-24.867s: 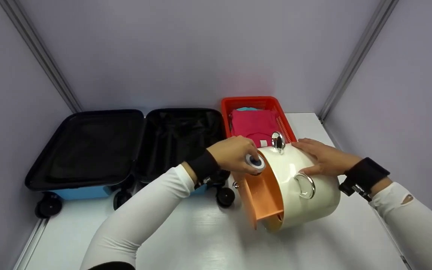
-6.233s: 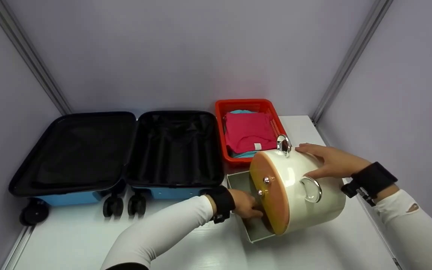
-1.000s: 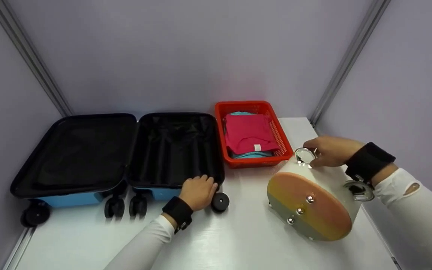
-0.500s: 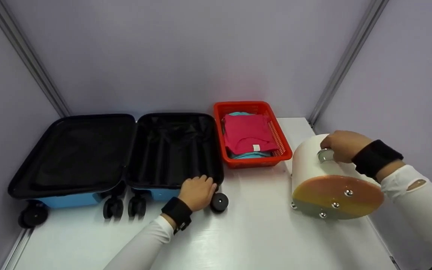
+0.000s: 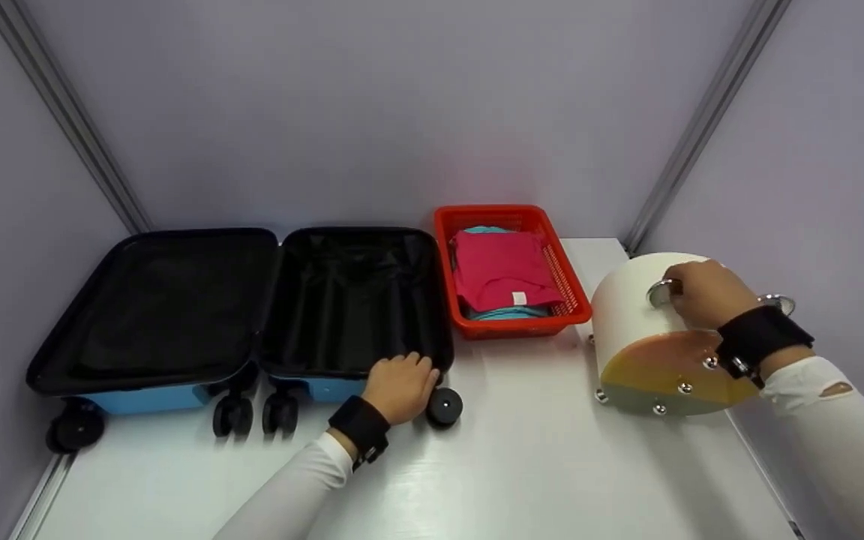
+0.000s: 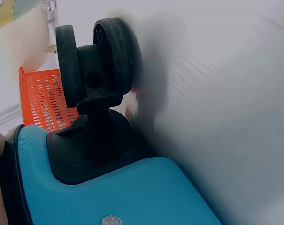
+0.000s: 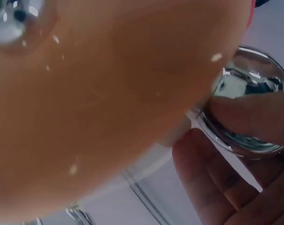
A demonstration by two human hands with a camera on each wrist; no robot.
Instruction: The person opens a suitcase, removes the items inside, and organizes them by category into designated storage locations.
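Head view: cream round box (image 5: 638, 315) at right tabletop (image 5: 507, 465) edge, beside red basket (image 5: 573, 289), round face tipped toward viewer. Right hand (image 5: 706, 294) nearer, curled round chrome ring handle (image 5: 660, 292) on top. Left hand (image 5: 400, 386) well apart, fingers resting relaxed on open suitcase (image 5: 349, 300) rim near wheel (image 5: 445, 407).

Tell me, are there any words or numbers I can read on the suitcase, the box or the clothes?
None can be read.
White tag on the pink shirt: too small and blurred to read.
Round silver badge on the blue suitcase: cut off and blurred, nothing readable.
Cream round box: no writing shows.
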